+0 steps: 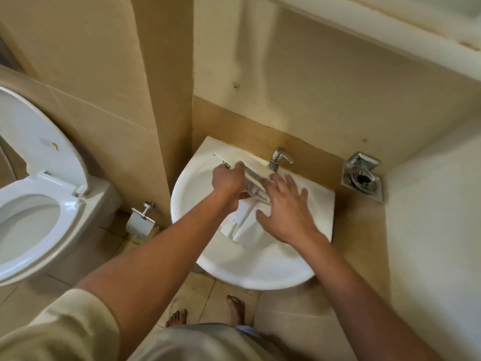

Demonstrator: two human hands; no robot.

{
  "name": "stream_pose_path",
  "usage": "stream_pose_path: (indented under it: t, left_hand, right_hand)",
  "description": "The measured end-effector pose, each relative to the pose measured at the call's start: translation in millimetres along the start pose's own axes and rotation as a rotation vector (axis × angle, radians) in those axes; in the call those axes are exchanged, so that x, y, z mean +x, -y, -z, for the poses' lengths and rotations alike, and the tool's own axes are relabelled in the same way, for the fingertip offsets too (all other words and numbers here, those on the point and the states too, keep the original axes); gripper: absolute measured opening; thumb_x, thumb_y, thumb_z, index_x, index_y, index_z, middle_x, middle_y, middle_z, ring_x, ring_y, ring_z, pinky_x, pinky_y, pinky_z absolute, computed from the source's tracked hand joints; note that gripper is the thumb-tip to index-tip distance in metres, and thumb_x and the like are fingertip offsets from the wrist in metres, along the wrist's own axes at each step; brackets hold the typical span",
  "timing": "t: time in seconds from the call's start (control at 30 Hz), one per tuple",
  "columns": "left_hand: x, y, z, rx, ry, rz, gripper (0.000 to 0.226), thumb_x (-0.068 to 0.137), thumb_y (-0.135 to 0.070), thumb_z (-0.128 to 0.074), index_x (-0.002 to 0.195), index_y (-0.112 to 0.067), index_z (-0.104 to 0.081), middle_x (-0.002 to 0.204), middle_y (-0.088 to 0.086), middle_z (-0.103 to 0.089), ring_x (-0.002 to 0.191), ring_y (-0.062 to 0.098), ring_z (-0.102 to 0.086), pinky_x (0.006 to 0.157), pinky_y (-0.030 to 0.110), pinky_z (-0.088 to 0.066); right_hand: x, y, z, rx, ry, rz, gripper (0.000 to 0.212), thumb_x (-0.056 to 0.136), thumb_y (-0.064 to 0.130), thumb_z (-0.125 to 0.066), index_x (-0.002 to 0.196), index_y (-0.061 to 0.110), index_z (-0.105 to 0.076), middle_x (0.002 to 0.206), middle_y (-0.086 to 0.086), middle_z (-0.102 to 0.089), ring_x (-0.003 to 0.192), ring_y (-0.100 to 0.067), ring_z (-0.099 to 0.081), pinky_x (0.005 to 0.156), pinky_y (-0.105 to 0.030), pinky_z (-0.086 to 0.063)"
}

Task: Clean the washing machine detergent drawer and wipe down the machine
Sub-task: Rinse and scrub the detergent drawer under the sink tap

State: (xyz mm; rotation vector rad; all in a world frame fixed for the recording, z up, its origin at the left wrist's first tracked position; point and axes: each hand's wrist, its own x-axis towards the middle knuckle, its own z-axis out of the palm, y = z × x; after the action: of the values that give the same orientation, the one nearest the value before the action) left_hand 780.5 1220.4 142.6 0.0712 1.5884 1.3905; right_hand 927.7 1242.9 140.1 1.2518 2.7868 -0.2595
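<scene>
Beige tiled walls [312, 87] close in around a white ceramic washbasin [234, 274] with a chrome tap [278, 158] at its back. Inside the basin lies the white plastic detergent drawer [247, 225], tilted up toward the tap. The left hand [229, 178] curls round its upper end; the right hand [283, 207] lies over it with fingers spread. A white toilet [39, 217] stands to the left, lid up
</scene>
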Motion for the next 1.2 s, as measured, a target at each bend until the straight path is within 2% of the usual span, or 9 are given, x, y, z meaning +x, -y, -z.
stream_pose_path:
  t: [0.1,0.27,0.47,0.6,0.7,0.8,0.93,1.03,1.2]
  left_hand:
    - [-21.7,-18.0,3.8,-0.069,0.095,-0.016,0.010,0.106,-0.014,-0.048,0.114,-0.011,-0.053,0.092,0.005,-0.062,0.084,0.031,-0.067,0.069,0.047,-0.063]
    - [-28.9,-14.5,7.4,-0.102,0.151,-0.079,0.023,0.104,-0.014,-0.051,0.125,-0.008,-0.055,0.113,0.013,-0.066,0.095,0.034,-0.070,0.070,0.047,-0.064]
    - [-26.1,19.4,14.8,-0.086,0.172,-0.051,0.017,0.103,-0.010,-0.049,0.117,-0.018,-0.054,0.103,0.004,-0.067,0.093,0.033,-0.070,0.067,0.042,-0.063]
    - [-28.1,26.4,12.8,-0.068,0.210,-0.074,0.017,0.103,-0.013,-0.051,0.118,-0.019,-0.055,0.113,0.008,-0.067,0.099,0.034,-0.070,0.071,0.044,-0.064]
    - [-24.5,36.8,15.1,-0.049,0.211,-0.087,0.022,0.104,-0.014,-0.048,0.123,-0.017,-0.057,0.116,0.011,-0.068,0.099,0.032,-0.070,0.072,0.043,-0.064]
    - [-19.3,39.1,17.2,-0.030,0.206,-0.115,0.023,0.104,-0.017,-0.049,0.124,-0.018,-0.059,0.111,0.009,-0.070,0.097,0.031,-0.071,0.072,0.042,-0.064]
    - [-9.7,38.0,25.8,-0.014,0.202,-0.121,0.024,0.104,-0.016,-0.049,0.126,-0.022,-0.057,0.115,0.005,-0.068,0.103,0.028,-0.068,0.071,0.041,-0.062]
    - [-8.2,38.1,31.0,-0.035,0.199,-0.100,0.026,0.104,-0.016,-0.050,0.128,-0.023,-0.055,0.118,0.004,-0.067,0.107,0.028,-0.066,0.082,0.048,-0.061]
    - [-6.5,34.2,37.4,-0.047,0.189,-0.141,0.026,0.105,-0.018,-0.050,0.128,-0.027,-0.057,0.117,0.000,-0.069,0.105,0.025,-0.067,0.080,0.046,-0.061]
  right_hand:
    - [-4.5,-3.7,30.9,0.009,-0.049,-0.041,0.052,0.090,0.017,-0.061,0.141,0.021,-0.051,0.152,-0.007,-0.038,0.134,-0.034,-0.042,0.103,-0.056,-0.043]
    - [-8.5,3.8,34.5,-0.169,-0.143,-0.082,0.049,0.086,-0.001,-0.061,0.132,0.016,-0.059,0.149,-0.009,-0.038,0.132,-0.033,-0.041,0.101,-0.063,-0.041]
    - [-29.1,1.7,-21.5,-0.120,-0.137,-0.136,0.055,0.077,-0.011,-0.064,0.128,0.011,-0.061,0.147,-0.013,-0.041,0.135,-0.036,-0.040,0.097,-0.062,-0.041]
    - [-37.9,-2.3,-22.9,-0.064,-0.163,-0.132,0.048,0.075,-0.001,-0.066,0.121,0.012,-0.062,0.145,-0.011,-0.040,0.137,-0.035,-0.037,0.096,-0.059,-0.044]
    - [-42.1,-3.3,-17.3,-0.040,-0.013,-0.085,0.052,0.080,0.029,-0.064,0.131,0.019,-0.055,0.154,-0.002,-0.028,0.145,-0.026,-0.024,0.109,-0.057,-0.033]
    - [-43.2,-4.3,7.3,0.410,-0.020,-0.126,0.060,0.082,0.049,-0.060,0.137,0.026,-0.052,0.146,0.010,-0.042,0.134,-0.012,-0.040,0.109,-0.041,-0.039]
    - [0.4,-20.6,43.5,0.750,-0.250,-0.331,0.044,0.094,0.033,-0.064,0.135,0.021,-0.056,0.133,0.006,-0.057,0.122,-0.010,-0.051,0.098,-0.029,-0.042]
    - [46.3,-41.4,51.1,0.669,-0.105,-0.485,0.040,0.098,0.030,-0.059,0.133,0.013,-0.056,0.135,-0.007,-0.060,0.122,-0.024,-0.057,0.094,-0.034,-0.044]
    - [84.5,-64.7,25.8,0.699,0.045,-0.492,0.018,0.098,0.024,-0.055,0.104,0.010,-0.064,0.090,-0.007,-0.064,0.079,-0.020,-0.056,0.064,-0.030,-0.040]
